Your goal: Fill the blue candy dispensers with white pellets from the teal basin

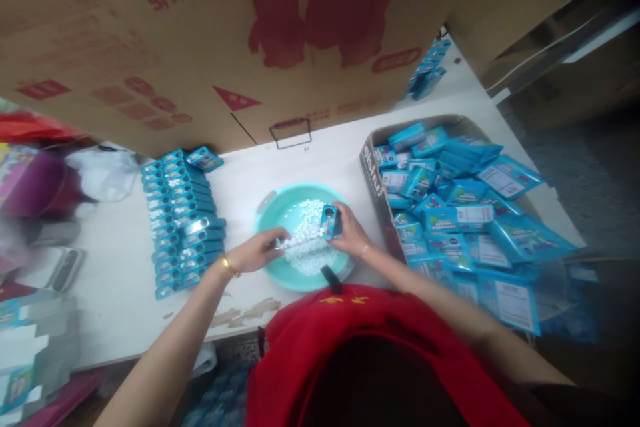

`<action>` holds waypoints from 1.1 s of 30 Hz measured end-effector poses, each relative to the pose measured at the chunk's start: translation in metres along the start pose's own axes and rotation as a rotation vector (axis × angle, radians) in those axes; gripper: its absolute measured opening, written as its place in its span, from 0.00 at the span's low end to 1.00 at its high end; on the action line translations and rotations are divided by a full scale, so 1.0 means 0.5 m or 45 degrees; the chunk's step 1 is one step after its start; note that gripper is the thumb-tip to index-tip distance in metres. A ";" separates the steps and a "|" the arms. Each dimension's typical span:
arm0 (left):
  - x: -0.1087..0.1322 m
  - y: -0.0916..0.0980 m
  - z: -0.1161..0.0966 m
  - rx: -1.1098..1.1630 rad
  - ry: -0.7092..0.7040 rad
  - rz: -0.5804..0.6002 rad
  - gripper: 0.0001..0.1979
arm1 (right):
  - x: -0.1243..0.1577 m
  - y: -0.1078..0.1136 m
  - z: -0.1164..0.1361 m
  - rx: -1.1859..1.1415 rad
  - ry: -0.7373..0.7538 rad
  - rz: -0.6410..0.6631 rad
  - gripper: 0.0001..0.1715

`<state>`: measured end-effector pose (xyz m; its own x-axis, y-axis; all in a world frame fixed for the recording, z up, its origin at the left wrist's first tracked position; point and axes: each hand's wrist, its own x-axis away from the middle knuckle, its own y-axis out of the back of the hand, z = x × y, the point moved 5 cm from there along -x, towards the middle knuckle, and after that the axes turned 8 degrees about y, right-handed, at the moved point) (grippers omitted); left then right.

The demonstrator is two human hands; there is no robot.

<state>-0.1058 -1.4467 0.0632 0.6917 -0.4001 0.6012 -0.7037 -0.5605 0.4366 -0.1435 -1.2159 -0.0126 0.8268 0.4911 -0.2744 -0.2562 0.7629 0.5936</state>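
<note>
A round turquoise basin (273, 271) holds many small white pellets (313, 255). Over its right side, my right hand (351, 233) grips a small blue box (329, 221) with a dark round spot on its face. At the basin's left rim, my left hand (263, 248) is closed, thumb and fingers pinched around a narrow, clear-looking thing that reaches in over the pellets; blur hides its kind. Left of the basin, blue boxes (183, 220) like the one in my right hand stand in two packed columns, and one lies tilted at their back end.
A carton (374, 170) heaped with flat blue packets (460, 213) stands on the right of the white table (240, 177). A large cardboard box (200, 47) walls off the back. More blue packs (430, 70) sit at the far right. Folded boxes (30, 347) lie at the left.
</note>
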 end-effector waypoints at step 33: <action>-0.080 -0.053 0.054 -0.492 0.408 -0.373 0.11 | 0.025 -0.033 0.009 -0.209 -0.090 0.019 0.50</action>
<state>-0.1103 -1.4357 0.0095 0.8253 0.0055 0.5647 -0.5399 -0.2856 0.7918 -0.1267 -1.2241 -0.0224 0.8539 0.4764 -0.2096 -0.3421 0.8172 0.4639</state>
